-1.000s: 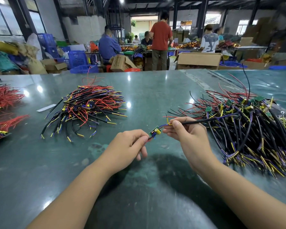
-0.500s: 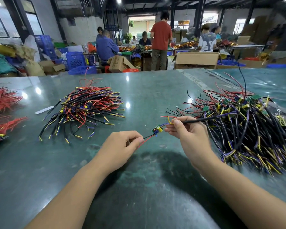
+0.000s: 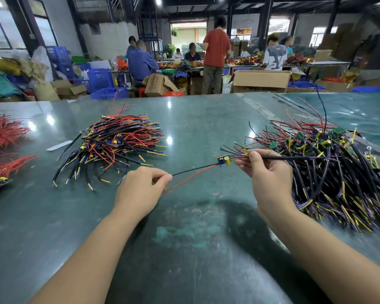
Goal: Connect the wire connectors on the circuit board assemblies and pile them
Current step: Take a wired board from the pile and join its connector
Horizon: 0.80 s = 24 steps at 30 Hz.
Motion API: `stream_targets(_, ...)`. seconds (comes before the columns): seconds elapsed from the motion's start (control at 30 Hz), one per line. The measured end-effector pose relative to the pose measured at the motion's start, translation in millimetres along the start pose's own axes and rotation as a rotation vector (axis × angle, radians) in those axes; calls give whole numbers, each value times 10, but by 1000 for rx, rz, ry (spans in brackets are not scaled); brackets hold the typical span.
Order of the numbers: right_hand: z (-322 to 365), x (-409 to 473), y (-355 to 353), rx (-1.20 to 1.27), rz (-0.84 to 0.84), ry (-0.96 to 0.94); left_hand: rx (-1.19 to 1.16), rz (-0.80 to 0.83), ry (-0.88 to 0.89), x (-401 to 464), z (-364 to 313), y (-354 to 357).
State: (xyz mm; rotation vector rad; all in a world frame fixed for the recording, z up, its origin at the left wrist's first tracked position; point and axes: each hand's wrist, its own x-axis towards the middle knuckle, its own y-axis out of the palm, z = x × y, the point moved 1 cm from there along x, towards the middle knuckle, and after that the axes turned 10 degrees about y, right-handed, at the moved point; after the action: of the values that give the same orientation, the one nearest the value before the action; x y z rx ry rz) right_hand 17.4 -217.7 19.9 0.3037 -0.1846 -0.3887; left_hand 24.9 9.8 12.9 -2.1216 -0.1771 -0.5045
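A small green circuit board (image 3: 223,159) with a yellow capacitor hangs in the air between my hands. My left hand (image 3: 142,189) pinches the ends of its thin black and red wires (image 3: 193,174). My right hand (image 3: 266,172) pinches the black sleeved cable (image 3: 294,157) and yellow wire on the board's other side; that cable runs into the tangled heap of assemblies (image 3: 329,172) on the right. A neater pile of assemblies (image 3: 116,145) lies to the left of centre on the green table (image 3: 195,227).
Bundles of red wires (image 3: 2,132) lie at the table's left edge, with a white strip (image 3: 58,145) beside the left pile. Beyond the table's far edge are cardboard boxes (image 3: 261,81), blue crates (image 3: 100,79) and several people at other benches.
My left hand has slid leftwards along the thin black and red wires, away from the board. The wires now stretch out between hand and board. My right hand stays put.
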Motion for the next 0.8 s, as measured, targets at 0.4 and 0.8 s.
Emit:
stream_targets(0.4, 51, -13, 9, 556, 93, 323, -1741, -88, -473, 14, -104, -91)
stream_targets(0.8, 26, -54, 42, 649, 84, 433, -1066, 365, -47, -189, -292, 233)
